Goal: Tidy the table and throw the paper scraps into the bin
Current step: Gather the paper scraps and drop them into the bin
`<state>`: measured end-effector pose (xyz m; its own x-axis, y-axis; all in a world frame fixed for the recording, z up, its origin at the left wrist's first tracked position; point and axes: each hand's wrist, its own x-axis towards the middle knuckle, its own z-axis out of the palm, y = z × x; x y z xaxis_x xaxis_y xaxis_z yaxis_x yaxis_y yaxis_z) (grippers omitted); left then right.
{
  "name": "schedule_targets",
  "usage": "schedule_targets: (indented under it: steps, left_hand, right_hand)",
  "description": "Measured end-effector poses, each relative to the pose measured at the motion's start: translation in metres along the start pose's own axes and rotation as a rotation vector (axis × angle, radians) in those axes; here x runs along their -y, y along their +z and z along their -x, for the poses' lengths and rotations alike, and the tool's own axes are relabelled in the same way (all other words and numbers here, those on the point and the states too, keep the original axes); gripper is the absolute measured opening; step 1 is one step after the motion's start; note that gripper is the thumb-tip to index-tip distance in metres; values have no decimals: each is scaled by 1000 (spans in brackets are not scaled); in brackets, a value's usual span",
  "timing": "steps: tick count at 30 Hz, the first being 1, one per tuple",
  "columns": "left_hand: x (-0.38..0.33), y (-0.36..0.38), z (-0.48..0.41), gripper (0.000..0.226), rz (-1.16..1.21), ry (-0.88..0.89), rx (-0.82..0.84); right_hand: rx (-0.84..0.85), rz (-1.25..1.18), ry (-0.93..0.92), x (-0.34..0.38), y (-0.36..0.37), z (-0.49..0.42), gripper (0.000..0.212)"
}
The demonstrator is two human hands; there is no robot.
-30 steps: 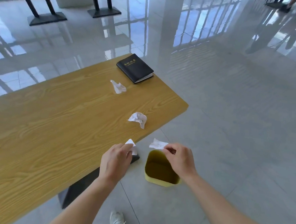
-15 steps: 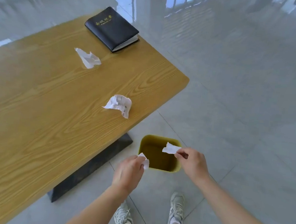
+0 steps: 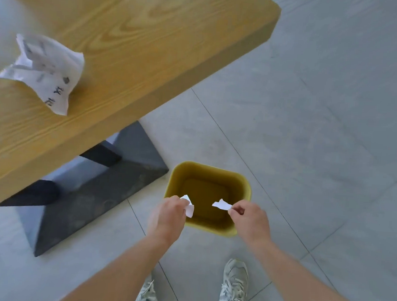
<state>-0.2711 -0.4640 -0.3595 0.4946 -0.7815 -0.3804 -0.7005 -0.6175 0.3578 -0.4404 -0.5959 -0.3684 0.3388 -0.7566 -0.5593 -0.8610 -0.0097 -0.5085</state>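
Both of my hands have come off the surface and now hang over the yellow bin point(image 3: 207, 198) on the floor. My left hand point(image 3: 168, 214) pinches one small paper scrap point(image 3: 188, 205) and my right hand point(image 3: 249, 219) pinches another scrap point(image 3: 222, 205), both above the bin's open mouth. So the carry looks done; I judge release comes next. A crumpled paper point(image 3: 44, 71) still lies on the surface point(image 3: 153, 43) toward its left edge.
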Motion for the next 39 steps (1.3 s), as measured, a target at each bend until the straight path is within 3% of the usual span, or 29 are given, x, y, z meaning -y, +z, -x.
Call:
schedule_targets:
  steps: [8,15,25,39]
  left_hand:
    - [3,63,-34,25,-99,44,41]
    - [-1,63,-40,34,-73,11,34]
    - [-20,6,-12,33,-135,8,30]
    - [-86,-136,83,39,-107,2,-119]
  right_hand:
    - [40,21,-28,-37,43,-35,3]
    - [61,-2,-10,-38,43,-42,20]
    - [65,79,-67,7,-2,-20,36]
    - [27,191,-284,117,-115,102,38]
